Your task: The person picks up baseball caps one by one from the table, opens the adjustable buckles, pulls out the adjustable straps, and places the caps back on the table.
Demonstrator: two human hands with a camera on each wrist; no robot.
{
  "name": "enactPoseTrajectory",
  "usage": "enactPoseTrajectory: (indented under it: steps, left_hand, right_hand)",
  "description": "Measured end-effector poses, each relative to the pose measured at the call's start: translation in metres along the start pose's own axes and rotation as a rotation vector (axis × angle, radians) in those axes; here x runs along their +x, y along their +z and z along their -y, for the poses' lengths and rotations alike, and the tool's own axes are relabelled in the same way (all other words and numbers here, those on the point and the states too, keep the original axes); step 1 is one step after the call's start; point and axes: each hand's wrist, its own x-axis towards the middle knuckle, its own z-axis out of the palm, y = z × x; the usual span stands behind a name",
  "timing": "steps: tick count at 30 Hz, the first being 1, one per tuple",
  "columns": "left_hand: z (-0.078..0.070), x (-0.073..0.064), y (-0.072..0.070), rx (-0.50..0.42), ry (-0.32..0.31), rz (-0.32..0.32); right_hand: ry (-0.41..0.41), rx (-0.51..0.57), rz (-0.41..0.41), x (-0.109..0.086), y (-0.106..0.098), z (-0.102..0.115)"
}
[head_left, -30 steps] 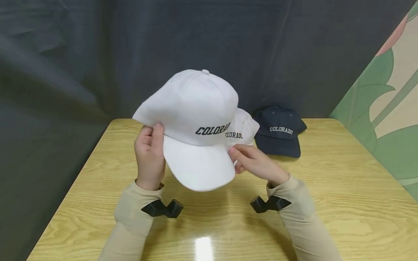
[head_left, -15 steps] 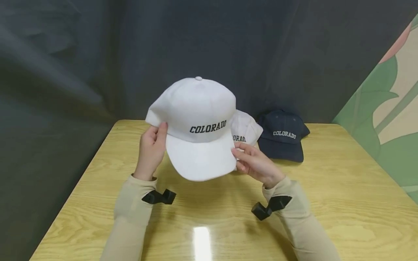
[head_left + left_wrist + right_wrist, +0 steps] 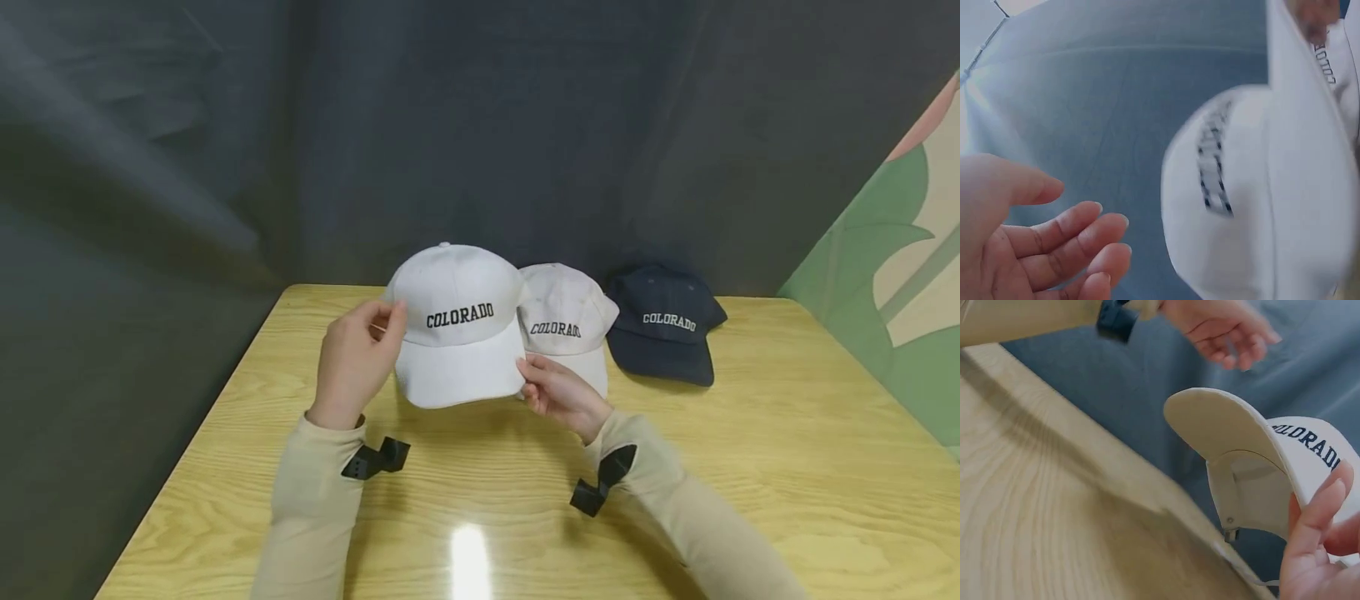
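A white baseball cap (image 3: 457, 287) with dark COLORADO lettering hangs just above the table, its brim towards me. My right hand (image 3: 558, 393) pinches the brim's right edge between thumb and fingers. In the right wrist view the cap's hollow underside and its back strap show below the brim (image 3: 1222, 425). My left hand (image 3: 358, 358) is beside the cap's left side. The left wrist view shows that hand (image 3: 1054, 244) apart from the cap (image 3: 1210, 200), fingers loosely bent and holding nothing.
To the right of the held cap, a second white COLORADO cap (image 3: 566, 312) sits on the wooden table (image 3: 780, 467), partly covered. A navy cap (image 3: 663, 325) with white lettering lies further right. A dark curtain (image 3: 480, 125) hangs behind; a leaf-patterned panel (image 3: 911, 333) stands at right.
The held white cap has moved down and away towards the back of the table. My left hand has let go of its side, while my right hand keeps gripping the brim.
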Motion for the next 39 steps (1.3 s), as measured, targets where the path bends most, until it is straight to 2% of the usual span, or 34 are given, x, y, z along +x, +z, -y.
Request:
enactPoseTrajectory:
  steps: [9, 15, 22, 24, 28, 33, 36, 39]
  left_hand:
    - [-0.009, 0.001, 0.008, -0.016, 0.014, 0.006]
    - [-0.016, 0.002, 0.013, -0.037, 0.047, 0.019]
    - [-0.022, 0.002, 0.020, -0.045, 0.079, 0.028]
    - [-0.022, 0.002, 0.021, -0.043, 0.088, 0.029]
    - [-0.023, 0.002, 0.022, -0.041, 0.105, 0.036]
    - [-0.024, 0.000, 0.024, -0.040, 0.112, 0.029]
    - [-0.024, 0.000, 0.026, -0.042, 0.109, 0.036]
    - [-0.025, -0.001, 0.028, -0.047, 0.113, 0.063]
  right_hand:
    - [0.072, -0.089, -0.084, 0.037, -0.001, -0.012]
    - [0.104, -0.174, -0.066, 0.056, -0.009, -0.014]
    - [0.094, -0.409, -0.079, 0.066, -0.012, -0.015]
    - [0.100, -0.468, -0.080, 0.068, -0.010, -0.014]
    - [0.106, -0.500, -0.073, 0.071, -0.007, -0.012]
    - [0.062, -0.621, -0.107, 0.068, -0.008, -0.011]
    - [0.026, -0.697, -0.119, 0.059, -0.010, -0.008]
    - [-0.040, -0.814, -0.102, 0.042, -0.013, 0.002]
